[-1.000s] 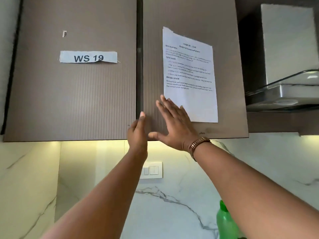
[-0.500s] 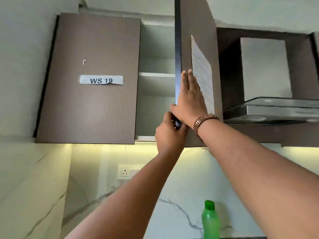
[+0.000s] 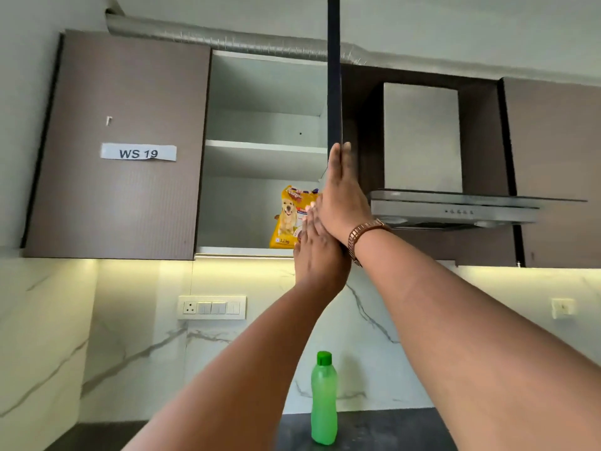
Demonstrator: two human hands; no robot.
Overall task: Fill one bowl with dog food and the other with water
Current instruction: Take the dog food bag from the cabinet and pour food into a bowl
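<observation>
A yellow dog food bag (image 3: 287, 219) with a dog picture stands upright on the bottom shelf of the open wall cabinet (image 3: 260, 148). The cabinet door (image 3: 334, 92) is swung out and I see it edge-on. My right hand (image 3: 341, 196) lies flat against the door's outer face, fingers pointing up. Just below it, my left hand (image 3: 317, 255) holds the door's lower edge, its fingers on the inner side and partly covering the bag. A green water bottle (image 3: 323, 398) with a green cap stands on the dark counter (image 3: 374, 431). No bowl is in view.
The left cabinet door (image 3: 123, 148) labelled WS 19 is closed. A steel range hood (image 3: 455, 206) juts out to the right of the open door. A switch panel (image 3: 211, 307) sits on the marble backsplash. The upper cabinet shelf holds nothing.
The right cabinet door went from closed to fully swung open, both hands moving with it. The dog food bag inside came into view. The camera pulled back and down.
</observation>
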